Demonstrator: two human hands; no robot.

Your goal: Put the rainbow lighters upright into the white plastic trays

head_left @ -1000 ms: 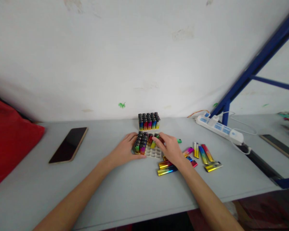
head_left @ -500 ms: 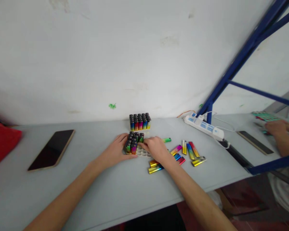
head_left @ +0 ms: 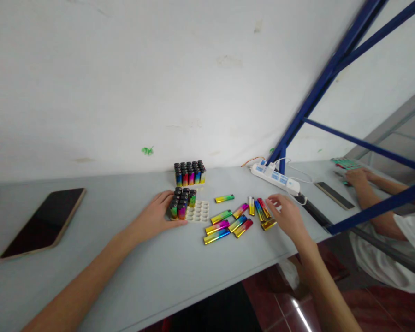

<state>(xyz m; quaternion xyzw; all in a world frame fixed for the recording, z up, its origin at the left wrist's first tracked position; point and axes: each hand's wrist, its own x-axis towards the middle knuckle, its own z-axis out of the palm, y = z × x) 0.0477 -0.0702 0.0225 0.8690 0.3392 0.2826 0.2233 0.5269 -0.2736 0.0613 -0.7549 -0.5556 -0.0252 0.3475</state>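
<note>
My left hand point(head_left: 158, 213) is curved round the left side of a white tray point(head_left: 199, 211) with round hollows, thumb at the front and fingers behind. Black-topped lighters point(head_left: 181, 205) in shiny rainbow bodies stand upright in its left part; the hollows on the right are bare. My right hand point(head_left: 286, 213) is at the right end of a scatter of loose metallic lighter sleeves point(head_left: 217, 235), its fingers apart and nothing visible in them. Closest to it are a gold sleeve point(head_left: 269, 224) and a red one point(head_left: 263, 208), all lying flat on the grey table.
Behind the tray stands a second block of upright lighters point(head_left: 190, 174) near the wall. A phone point(head_left: 44, 221) lies at left. At right are a white power strip point(head_left: 275, 177), a blue metal frame point(head_left: 306, 108) and a co-worker's hands point(head_left: 358, 176) beyond it.
My right hand has left the tray and moved right, to the far end of the loose sleeves. My left hand stays at the tray. The view has turned slightly right.
</note>
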